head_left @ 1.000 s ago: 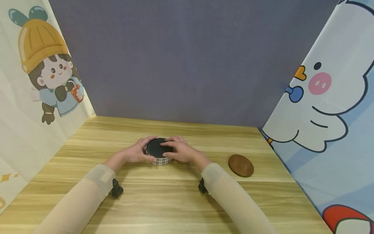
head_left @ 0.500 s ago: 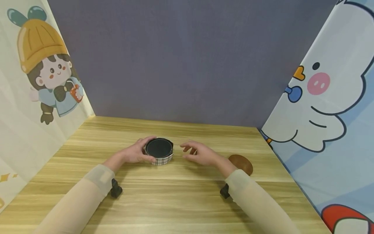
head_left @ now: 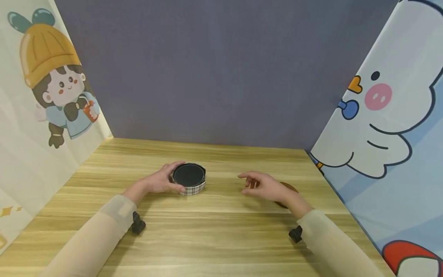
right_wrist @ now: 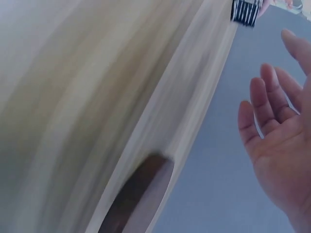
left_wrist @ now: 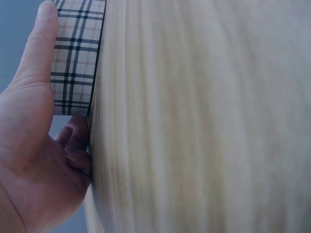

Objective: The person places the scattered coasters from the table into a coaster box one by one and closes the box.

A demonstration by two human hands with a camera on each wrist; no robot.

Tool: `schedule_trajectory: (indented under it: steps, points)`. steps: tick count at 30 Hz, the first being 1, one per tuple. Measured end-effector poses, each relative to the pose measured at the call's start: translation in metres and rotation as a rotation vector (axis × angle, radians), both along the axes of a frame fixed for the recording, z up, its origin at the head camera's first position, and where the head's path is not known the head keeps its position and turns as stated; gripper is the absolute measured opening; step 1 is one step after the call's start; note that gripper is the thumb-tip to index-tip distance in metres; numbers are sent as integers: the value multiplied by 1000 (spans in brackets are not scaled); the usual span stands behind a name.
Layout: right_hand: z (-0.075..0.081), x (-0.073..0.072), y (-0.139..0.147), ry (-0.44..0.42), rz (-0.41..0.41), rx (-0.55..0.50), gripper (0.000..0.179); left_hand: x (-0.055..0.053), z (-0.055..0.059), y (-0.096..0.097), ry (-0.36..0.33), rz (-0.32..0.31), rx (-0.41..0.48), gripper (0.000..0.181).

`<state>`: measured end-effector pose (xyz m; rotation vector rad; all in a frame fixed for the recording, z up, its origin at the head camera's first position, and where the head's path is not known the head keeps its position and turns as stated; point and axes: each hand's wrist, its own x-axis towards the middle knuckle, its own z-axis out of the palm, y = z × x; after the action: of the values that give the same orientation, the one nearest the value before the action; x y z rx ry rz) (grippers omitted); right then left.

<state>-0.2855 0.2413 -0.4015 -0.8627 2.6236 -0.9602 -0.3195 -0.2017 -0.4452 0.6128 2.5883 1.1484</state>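
Observation:
A round, low coaster holder (head_left: 189,176) with a black top and a plaid side stands on the table, left of the middle. My left hand (head_left: 162,180) holds it from the left, thumb along the near side and the other fingers round the far side. The plaid side (left_wrist: 77,58) and thumb fill the upper left of the left wrist view. To the right, my right hand (head_left: 264,186) is above the table with loosely bent fingers and nothing in them. A brown round coaster (head_left: 288,187) lies below it, partly covered by that hand and wrist in the head view.
The wood-grain table (head_left: 207,238) runs back to a grey-blue wall panel (head_left: 214,73). Printed cartoon panels rise along both sides, with a child figure (head_left: 65,88) on the left and a white bird-like figure (head_left: 384,127) on the right.
My right hand has come off the top of the coaster holder and moved right, over toward the brown coaster. My left hand has kept its hold on the holder, which stays in place.

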Motion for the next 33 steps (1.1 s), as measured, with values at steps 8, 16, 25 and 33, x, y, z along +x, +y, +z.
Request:
schedule_trajectory:
  steps: [8, 16, 25, 33]
  points:
    - [-8, -4, 56, 154, -58, 43, 62, 1, 2, 2, 1, 3, -4, 121]
    - [-13, -4, 109, 138, -116, 122, 63, 1, 2, 1, -5, 0, -5, 120]
    - [-20, -6, 136, 61, -130, 189, 84, 0, 1, 0, -6, 0, -7, 120]
    - [-21, -4, 139, -10, -165, 286, 105, -2, -2, 0, -7, 2, -6, 120]
